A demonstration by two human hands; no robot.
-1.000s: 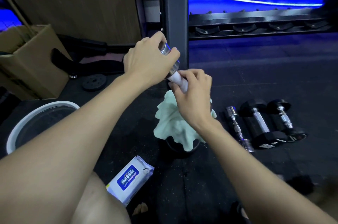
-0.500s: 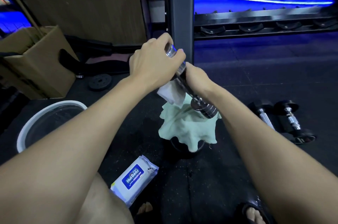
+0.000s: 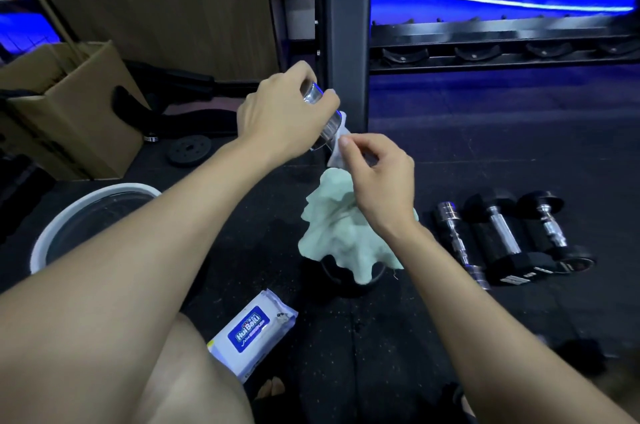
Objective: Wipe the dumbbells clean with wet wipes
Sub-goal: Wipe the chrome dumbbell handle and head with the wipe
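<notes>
grip on chrome dumbbell (image 3: pixel 323 111); "HuiBeiLi" wipes pack (image 3: pixel 254 337)

We take the pale green cloth (image 3: pixel 343 233) as our landmark. Right of it, three dumbbells (image 3: pixel 498 236) lie side by side and block the floor. Near-left sits the wipes pack (image 3: pixel 254 337), and far left the white basin (image 3: pixel 86 215). Behind the cloth the rack post (image 3: pixel 346 35) stands upright. Between cloth and basin we see bare black mat (image 3: pixel 235 233).
</notes>
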